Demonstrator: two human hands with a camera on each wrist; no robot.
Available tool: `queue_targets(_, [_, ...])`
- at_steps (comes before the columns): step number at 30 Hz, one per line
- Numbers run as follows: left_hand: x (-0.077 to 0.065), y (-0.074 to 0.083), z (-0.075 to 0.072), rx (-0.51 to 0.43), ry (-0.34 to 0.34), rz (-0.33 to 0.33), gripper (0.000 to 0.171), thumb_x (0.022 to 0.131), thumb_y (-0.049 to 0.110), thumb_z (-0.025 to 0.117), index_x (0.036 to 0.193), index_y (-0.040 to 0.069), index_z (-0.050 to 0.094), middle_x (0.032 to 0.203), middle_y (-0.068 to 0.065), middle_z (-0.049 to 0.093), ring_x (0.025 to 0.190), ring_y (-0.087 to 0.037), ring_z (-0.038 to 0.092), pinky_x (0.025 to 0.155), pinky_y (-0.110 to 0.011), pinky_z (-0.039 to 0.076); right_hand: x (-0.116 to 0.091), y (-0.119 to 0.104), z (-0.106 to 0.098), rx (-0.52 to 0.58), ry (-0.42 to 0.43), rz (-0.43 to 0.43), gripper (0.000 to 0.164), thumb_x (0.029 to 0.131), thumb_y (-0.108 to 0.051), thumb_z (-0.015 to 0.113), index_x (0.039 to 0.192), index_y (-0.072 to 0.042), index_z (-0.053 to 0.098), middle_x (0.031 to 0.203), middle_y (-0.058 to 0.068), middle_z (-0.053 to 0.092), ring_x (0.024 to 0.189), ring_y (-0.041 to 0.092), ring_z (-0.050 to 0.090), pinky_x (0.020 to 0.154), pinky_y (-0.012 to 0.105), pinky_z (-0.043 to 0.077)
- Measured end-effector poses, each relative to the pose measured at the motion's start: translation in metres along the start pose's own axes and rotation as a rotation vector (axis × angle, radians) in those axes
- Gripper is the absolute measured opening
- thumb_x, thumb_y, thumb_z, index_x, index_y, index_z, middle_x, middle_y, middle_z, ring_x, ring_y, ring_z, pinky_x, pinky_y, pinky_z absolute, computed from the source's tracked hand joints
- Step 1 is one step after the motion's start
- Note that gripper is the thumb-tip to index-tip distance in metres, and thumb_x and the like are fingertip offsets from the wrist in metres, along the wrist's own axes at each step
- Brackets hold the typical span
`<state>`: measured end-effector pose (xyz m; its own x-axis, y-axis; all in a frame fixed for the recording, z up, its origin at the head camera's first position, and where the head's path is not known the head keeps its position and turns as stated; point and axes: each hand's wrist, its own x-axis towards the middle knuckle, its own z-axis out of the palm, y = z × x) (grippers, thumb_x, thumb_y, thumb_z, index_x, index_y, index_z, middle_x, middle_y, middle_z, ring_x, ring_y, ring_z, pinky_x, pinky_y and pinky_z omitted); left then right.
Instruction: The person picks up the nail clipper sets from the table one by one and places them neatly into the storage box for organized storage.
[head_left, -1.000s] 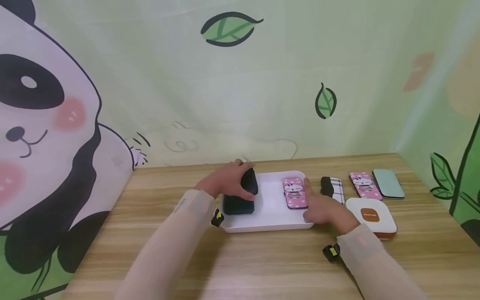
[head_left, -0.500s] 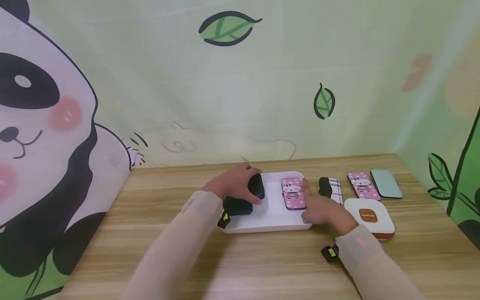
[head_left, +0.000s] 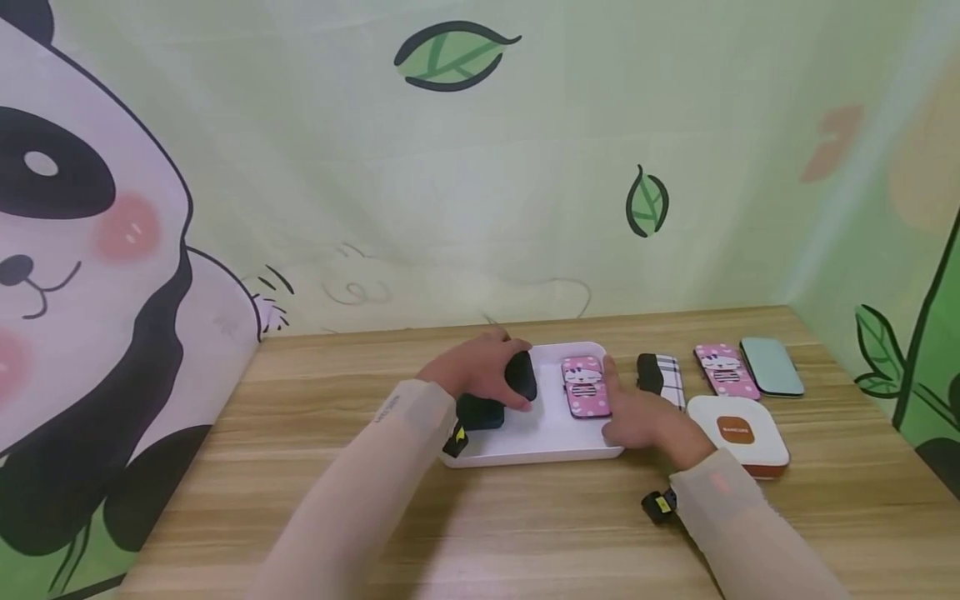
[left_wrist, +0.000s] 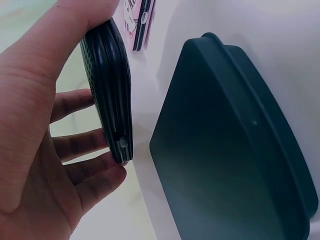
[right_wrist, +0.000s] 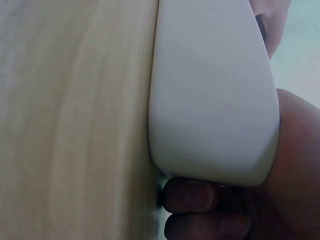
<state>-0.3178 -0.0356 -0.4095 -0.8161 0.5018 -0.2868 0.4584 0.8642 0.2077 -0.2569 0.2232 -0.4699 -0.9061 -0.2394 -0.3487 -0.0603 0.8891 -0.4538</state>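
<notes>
A slim black case (head_left: 522, 377) stands tilted on edge over the white tray (head_left: 536, 457), held between the thumb and fingers of my left hand (head_left: 476, 367). In the left wrist view a small clasp shows on the edge of the black case (left_wrist: 112, 95). Beside it in the tray lies a dark green box (left_wrist: 220, 150), partly covered by my left hand in the head view. A pink case with a cartoon cat (head_left: 587, 387) lies at the tray's right end. My right hand (head_left: 645, 421) grips that end, its fingers curled at the tray's wall (right_wrist: 215, 95) in the right wrist view.
Right of the tray lie a black-and-white checked case (head_left: 662, 381), another pink cat case (head_left: 726, 372) and a mint green case (head_left: 772, 367). A white box with a brown label (head_left: 738, 433) sits near my right wrist. A printed cloth (head_left: 480, 208) hangs behind the wooden table (head_left: 525, 533).
My left hand has moved right with the black case, away from above the dark green box toward the middle of the tray. My right hand stays at the tray's right end.
</notes>
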Motion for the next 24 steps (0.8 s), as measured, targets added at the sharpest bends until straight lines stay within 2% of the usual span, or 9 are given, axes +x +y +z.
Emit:
queue_targets(15, [0.012,0.005,0.004,0.007,-0.003,0.006,0.099,0.07,0.069,0.078,0.153,0.035,0.037,0.144,-0.006,0.044,0.122,-0.025,0.048,0.098,-0.052,0.05,-0.002,-0.002,-0.002,-0.008,-0.004,0.014,0.106,0.089,-0.015,0.059,0.156,-0.011,-0.024,0.061,0.003,0.052,0.047,0.016,0.043,0.045,0.028,0.036])
queue_targets(24, [0.01,0.012,0.004,0.0,-0.008,0.005,0.097,0.069,0.068,0.079,0.152,0.037,0.039,0.145,-0.005,0.043,0.12,-0.025,0.048,0.096,-0.054,0.049,-0.001,-0.002,-0.001,-0.013,0.003,0.016,0.107,0.088,-0.015,0.059,0.156,-0.011,-0.023,0.062,0.003,0.051,0.047,0.016,0.043,0.045,0.028,0.037])
